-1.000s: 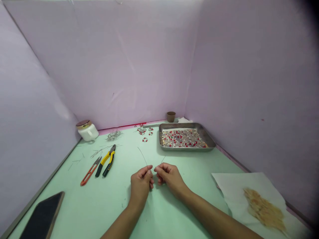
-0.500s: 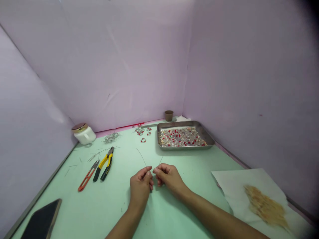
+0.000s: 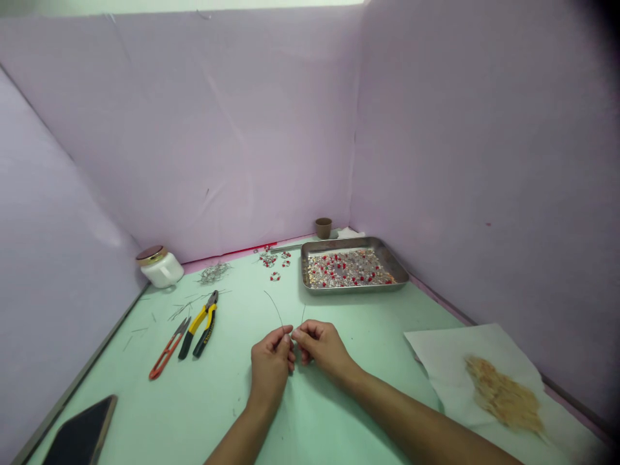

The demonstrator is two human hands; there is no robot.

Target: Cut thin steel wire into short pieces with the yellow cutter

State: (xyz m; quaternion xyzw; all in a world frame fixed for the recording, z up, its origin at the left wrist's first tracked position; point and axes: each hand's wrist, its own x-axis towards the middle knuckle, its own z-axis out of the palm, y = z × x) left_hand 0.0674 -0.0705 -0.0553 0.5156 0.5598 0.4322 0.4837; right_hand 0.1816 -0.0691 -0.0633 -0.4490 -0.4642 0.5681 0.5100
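Both hands meet low over the middle of the pale green table [image 3: 358, 349]. My left hand [image 3: 272, 358] is closed in a pinch on a thin wire [image 3: 274, 305], whose free end curves up and to the left. Close beside it, my right hand [image 3: 320, 345] pinches too, and a short wire end [image 3: 303, 314] rises above its fingers. Whether both ends belong to one wire is hidden by the fingers. Beyond the hands lie several small rings of red and clear beads [image 3: 275, 276].
A metal tray [image 3: 356, 290] of beads stands at the back, a brown cup [image 3: 323, 227] behind it. On the left are pliers [image 3: 199, 326], red thread snips [image 3: 168, 352], wire pieces [image 3: 213, 273], a white jar [image 3: 162, 268] and a phone [image 3: 82, 433]. White paper [image 3: 436, 349] lies right.
The view has tilted up slightly, and the scene shifts a little left. My right hand has come closer to the left, its wire end now standing more upright.
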